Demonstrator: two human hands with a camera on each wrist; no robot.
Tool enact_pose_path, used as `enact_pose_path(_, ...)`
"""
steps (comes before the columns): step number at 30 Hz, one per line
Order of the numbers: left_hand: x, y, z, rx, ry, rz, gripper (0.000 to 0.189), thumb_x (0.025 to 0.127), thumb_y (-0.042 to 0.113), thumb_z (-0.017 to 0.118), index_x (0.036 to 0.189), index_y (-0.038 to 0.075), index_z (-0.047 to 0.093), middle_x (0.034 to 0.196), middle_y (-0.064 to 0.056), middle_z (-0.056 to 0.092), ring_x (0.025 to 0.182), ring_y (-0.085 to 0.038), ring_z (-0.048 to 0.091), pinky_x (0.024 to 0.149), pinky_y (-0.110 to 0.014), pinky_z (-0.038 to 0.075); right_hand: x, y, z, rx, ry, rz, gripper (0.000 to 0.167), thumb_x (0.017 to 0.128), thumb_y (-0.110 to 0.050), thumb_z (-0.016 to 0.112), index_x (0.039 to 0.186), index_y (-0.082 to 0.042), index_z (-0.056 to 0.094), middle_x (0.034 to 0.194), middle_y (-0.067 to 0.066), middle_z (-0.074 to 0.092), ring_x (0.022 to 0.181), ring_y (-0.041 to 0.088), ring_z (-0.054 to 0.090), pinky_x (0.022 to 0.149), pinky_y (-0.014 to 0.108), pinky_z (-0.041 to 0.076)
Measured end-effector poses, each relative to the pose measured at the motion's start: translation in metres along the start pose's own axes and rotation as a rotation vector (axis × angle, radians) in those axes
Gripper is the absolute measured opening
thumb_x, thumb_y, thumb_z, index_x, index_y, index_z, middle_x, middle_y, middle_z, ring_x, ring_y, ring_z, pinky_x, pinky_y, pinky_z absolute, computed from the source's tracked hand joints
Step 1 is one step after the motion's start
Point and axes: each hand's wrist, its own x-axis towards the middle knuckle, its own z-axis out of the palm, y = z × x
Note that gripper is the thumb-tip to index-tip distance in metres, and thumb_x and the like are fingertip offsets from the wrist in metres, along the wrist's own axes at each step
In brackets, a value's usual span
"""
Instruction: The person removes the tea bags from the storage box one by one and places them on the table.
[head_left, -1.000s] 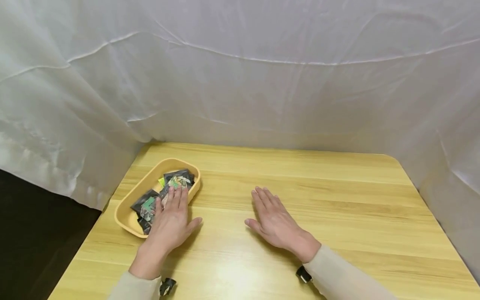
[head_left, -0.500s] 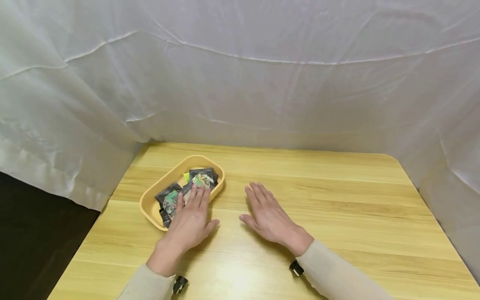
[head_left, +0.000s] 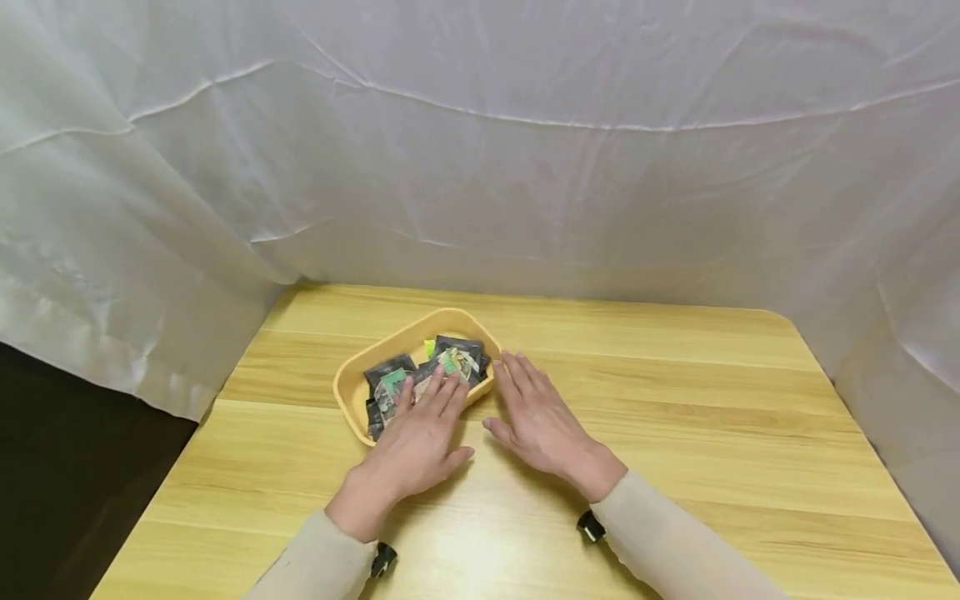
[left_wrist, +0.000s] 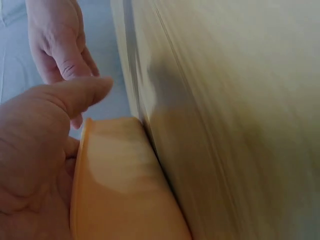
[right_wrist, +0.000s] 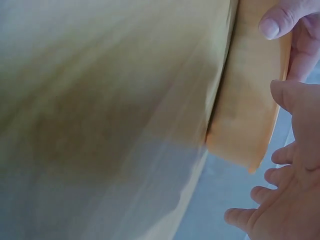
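An orange-yellow plastic basket (head_left: 401, 343) sits slanted on the wooden table, left of the middle. Inside lie several small dark packets (head_left: 459, 343) with green and pale prints, plus a bright yellow-green piece (head_left: 429, 348). My left hand (head_left: 412, 450) reaches across the near long side, its straight fingers over the rim and overlapping the packets, its thumb held apart. In the left wrist view the basket's outer wall (left_wrist: 122, 175) stands beside that palm. At the right end of the basket is my right hand (head_left: 547, 429), fingers extended, fingertips right at the rim.
The wood-grain table (head_left: 712, 417) extends to the right and toward the front. Pale draped fabric (head_left: 525, 192) hangs behind and at both sides. Past the left table edge is a dark area (head_left: 67, 483). Each wrist carries a small black camera (head_left: 382, 558).
The basket with its packets has slid right across the table and turned slightly, moving along with my left hand. My right hand has shifted only a little and now meets the basket's right end.
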Motion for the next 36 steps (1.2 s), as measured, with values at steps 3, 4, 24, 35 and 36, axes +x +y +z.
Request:
enact_pose_path(3, 0.007, 0.002, 0.002, -0.017, 0.002, 0.049, 0.091, 0.098, 0.058, 0.067, 0.165, 0.007, 0.033, 0.173, -0.012, 0.028, 0.163, -0.034, 0.017, 0.129, -0.068, 0.016, -0.002, 0.004, -0.001, -0.021, -0.013, 0.021, 0.082, 0.106, -0.044, 0.06, 0.165, 0.003, 0.027, 0.173, 0.022, 0.022, 0.161, 0.041, 0.021, 0.128, 0.062, 0.025)
enact_pose_path(4, 0.009, 0.003, 0.002, -0.025, 0.006, 0.063, 0.089, 0.099, 0.058, 0.066, 0.165, 0.008, 0.034, 0.173, -0.011, 0.029, 0.163, -0.033, 0.017, 0.129, -0.068, 0.016, -0.003, 0.005, -0.002, -0.03, -0.018, 0.029, 0.082, 0.106, -0.044, 0.06, 0.165, 0.003, 0.027, 0.173, 0.022, 0.023, 0.161, 0.04, 0.021, 0.128, 0.063, 0.025)
enact_pose_path(24, 0.01, -0.028, 0.009, -0.057, 0.118, -0.206, 0.094, 0.1, 0.074, 0.048, 0.164, 0.006, 0.036, 0.173, -0.022, 0.022, 0.163, -0.041, 0.007, 0.125, -0.077, 0.001, -0.033, 0.016, -0.005, -0.118, 0.028, 0.065, 0.079, 0.104, -0.047, 0.063, 0.162, 0.001, 0.036, 0.169, 0.019, 0.037, 0.159, 0.04, 0.029, 0.125, 0.067, 0.029)
enact_pose_path(35, 0.013, -0.045, -0.003, -0.246, -0.027, -0.274, 0.132, 0.086, 0.082, 0.063, 0.165, -0.009, 0.009, 0.172, -0.031, -0.007, 0.162, -0.046, -0.004, 0.128, -0.068, 0.013, -0.056, 0.018, -0.009, -0.135, 0.06, 0.067, 0.081, 0.102, -0.047, 0.067, 0.161, 0.002, 0.039, 0.167, 0.021, 0.038, 0.156, 0.043, 0.033, 0.123, 0.067, 0.033)
enact_pose_path(36, 0.014, -0.045, -0.004, -0.254, -0.036, -0.268, 0.133, 0.086, 0.082, 0.063, 0.165, -0.008, 0.008, 0.172, -0.031, -0.007, 0.162, -0.046, -0.004, 0.128, -0.068, 0.013, -0.058, 0.018, -0.009, -0.136, 0.063, 0.069, 0.082, 0.101, -0.046, 0.068, 0.16, 0.002, 0.039, 0.167, 0.021, 0.039, 0.156, 0.043, 0.034, 0.123, 0.067, 0.034)
